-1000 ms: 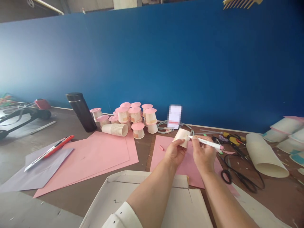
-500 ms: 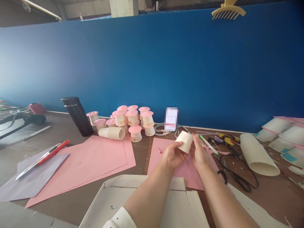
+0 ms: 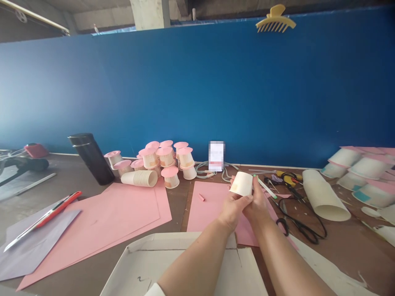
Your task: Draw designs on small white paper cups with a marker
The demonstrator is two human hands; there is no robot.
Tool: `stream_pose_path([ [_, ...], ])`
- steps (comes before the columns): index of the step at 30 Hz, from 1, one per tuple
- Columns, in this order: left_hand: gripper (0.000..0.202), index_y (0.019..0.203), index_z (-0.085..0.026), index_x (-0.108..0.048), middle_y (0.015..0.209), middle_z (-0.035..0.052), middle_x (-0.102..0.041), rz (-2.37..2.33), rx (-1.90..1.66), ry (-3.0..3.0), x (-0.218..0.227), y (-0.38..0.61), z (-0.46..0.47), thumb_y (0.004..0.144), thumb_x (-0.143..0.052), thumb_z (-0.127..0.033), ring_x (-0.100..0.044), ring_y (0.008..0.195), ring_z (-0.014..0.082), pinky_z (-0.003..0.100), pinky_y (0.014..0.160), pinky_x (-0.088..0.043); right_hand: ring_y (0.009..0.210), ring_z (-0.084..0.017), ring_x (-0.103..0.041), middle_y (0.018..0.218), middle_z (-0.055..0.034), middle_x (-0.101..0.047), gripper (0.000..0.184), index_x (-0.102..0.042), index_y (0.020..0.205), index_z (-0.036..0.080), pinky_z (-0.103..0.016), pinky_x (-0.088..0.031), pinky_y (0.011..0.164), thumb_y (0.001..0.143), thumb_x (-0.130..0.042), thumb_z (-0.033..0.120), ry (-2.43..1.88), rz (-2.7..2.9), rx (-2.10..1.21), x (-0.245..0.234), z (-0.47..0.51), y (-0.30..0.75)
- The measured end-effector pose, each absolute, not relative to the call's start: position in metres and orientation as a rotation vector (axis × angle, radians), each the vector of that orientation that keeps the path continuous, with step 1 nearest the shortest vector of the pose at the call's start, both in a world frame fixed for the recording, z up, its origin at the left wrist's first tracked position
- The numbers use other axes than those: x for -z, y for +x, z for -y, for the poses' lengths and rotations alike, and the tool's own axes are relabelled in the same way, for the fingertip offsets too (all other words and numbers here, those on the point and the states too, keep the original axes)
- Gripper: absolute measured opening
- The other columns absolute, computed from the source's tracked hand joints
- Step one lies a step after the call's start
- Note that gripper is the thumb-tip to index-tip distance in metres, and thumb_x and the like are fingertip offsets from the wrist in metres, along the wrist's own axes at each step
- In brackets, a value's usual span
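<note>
Both hands are raised over a pink paper sheet [image 3: 210, 205] at the table's middle. My left hand [image 3: 233, 207] is closed round the lower edge of a small white paper cup [image 3: 241, 183], held upside down. My right hand [image 3: 257, 203] presses against the left one and touches the cup from the right; its fingers are curled. A white marker with a green tip [image 3: 266, 188] lies on the table just behind the right hand. I cannot tell whether the right hand still holds a pen.
A pile of paper cups with pink lids [image 3: 165, 158] and a lying stack of cups [image 3: 139, 178] sit left of centre beside a black flask [image 3: 91, 158]. Black scissors [image 3: 300, 224], tools and rolled paper [image 3: 324, 195] lie to the right. A red cutter [image 3: 43, 216] lies left, a white box [image 3: 182, 263] near me.
The right hand, which held a white marker to the cup one second ago, has closed in against the left hand. The cup was turned upright-inverted. The view has tilted upward.
</note>
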State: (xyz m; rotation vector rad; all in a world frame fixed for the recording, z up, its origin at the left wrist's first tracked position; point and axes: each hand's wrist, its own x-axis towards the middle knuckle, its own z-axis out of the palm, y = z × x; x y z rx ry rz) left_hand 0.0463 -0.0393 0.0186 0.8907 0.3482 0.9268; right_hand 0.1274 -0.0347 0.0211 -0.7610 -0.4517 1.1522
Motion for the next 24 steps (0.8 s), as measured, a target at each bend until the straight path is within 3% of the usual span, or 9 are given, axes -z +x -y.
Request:
stream_pose_path([
  [6,0.036,0.109,-0.016,-0.064,0.105,0.0073,-0.066,-0.399,-1.003,1.257,-0.008,0.048,0.043,0.076,-0.060,-0.032,-0.059,0.099,0.0227,0.033,0.090,-0.044,0.081,-0.023,-0.067,0.078,-0.0085,-0.069,0.059,-0.064,0.097,0.017,-0.034,-0.056,0.069,0.077,-0.043,0.069,-0.794,0.510,-1.161,-0.015,0.032,0.136],
  [15,0.021,0.080,-0.016,-0.064,0.073,0.0032,-0.059,-0.618,-1.030,1.570,-0.006,0.047,0.044,0.081,-0.052,-0.032,-0.050,0.069,0.0138,0.024,0.063,-0.040,0.079,-0.023,-0.066,0.078,-0.0081,-0.068,0.067,-0.063,0.098,0.017,-0.037,-0.055,0.069,0.074,-0.040,0.075,-0.811,0.580,-1.124,-0.010,0.031,0.138],
  [20,0.021,0.071,-0.016,-0.060,0.068,0.0012,-0.054,-0.640,-1.051,1.591,-0.005,0.048,0.043,0.081,-0.052,-0.033,-0.045,0.066,0.0125,0.024,0.061,-0.037,0.079,-0.023,-0.066,0.076,-0.0079,-0.068,0.067,-0.063,0.095,0.016,-0.035,-0.055,0.068,0.074,-0.038,0.075,-0.830,0.568,-1.116,-0.008,0.029,0.140],
  [24,0.021,0.075,-0.016,-0.062,0.070,0.0019,-0.057,-0.635,-1.046,1.576,-0.002,0.048,0.042,0.080,-0.054,-0.034,-0.047,0.067,0.0132,0.024,0.062,-0.038,0.079,-0.023,-0.066,0.076,-0.0081,-0.067,0.067,-0.064,0.093,0.016,-0.035,-0.055,0.068,0.074,-0.039,0.075,-0.833,0.575,-1.091,-0.007,0.028,0.142],
])
